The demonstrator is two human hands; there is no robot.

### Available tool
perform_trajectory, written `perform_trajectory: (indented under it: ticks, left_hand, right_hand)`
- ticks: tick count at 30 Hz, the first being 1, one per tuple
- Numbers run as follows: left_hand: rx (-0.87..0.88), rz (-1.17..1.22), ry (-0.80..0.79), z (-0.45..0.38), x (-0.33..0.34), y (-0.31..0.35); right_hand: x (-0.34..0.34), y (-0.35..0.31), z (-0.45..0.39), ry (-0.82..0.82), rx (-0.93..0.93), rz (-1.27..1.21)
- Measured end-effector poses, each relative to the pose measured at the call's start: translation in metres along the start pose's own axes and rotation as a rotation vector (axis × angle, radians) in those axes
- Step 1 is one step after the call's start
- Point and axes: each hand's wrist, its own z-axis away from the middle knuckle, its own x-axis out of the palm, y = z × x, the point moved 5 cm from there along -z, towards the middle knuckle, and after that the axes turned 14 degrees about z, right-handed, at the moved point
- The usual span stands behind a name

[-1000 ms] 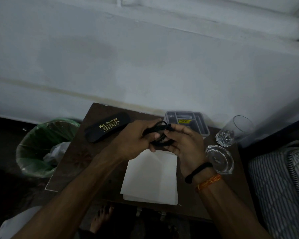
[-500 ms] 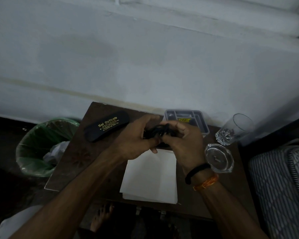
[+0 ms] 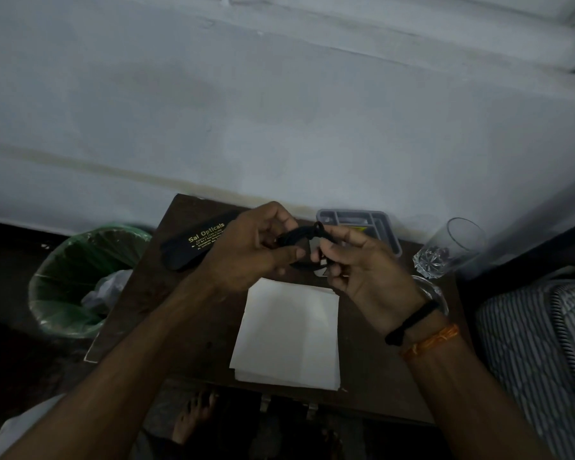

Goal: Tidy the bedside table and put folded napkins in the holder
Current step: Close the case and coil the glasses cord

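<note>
Above the dark wooden bedside table (image 3: 140,313), both hands hold a black coiled cable (image 3: 304,239). My left hand (image 3: 249,254) grips its left part with curled fingers. My right hand (image 3: 359,267) pinches the right part near a small loop. A stack of white napkins (image 3: 289,336) lies flat on the table below the hands. A grey compartment holder (image 3: 379,224) stands at the back by the wall, partly hidden by my right hand.
A black spectacle case (image 3: 190,247) marked "Sai Opticals" lies at the table's back left. A drinking glass (image 3: 452,250) lies on its side at the right, a glass ashtray (image 3: 435,290) beside my wrist. A green-lined bin (image 3: 77,280) stands left, striped bedding (image 3: 538,353) right.
The hands have drawn slightly apart and kept working the black cable; a small loop now shows at its top. Nothing on the table has moved.
</note>
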Motion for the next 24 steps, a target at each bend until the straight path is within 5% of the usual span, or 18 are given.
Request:
perform_trajectory:
  ticks: [4,10,24]
  left_hand:
    - [0.011,-0.057,0.059,0.000,-0.002,-0.001]
    - [-0.139,-0.311,0.105,-0.001,-0.014,-0.019]
    - [-0.360,-0.402,0.270,0.004,-0.044,-0.043]
  right_hand:
    - [0.006,0.002,-0.002,-0.004,0.052,-0.052]
    - [0.014,0.014,-0.005,0.153,0.045,0.218]
    - [0.038,0.068,-0.027,0.323,0.294,-0.057]
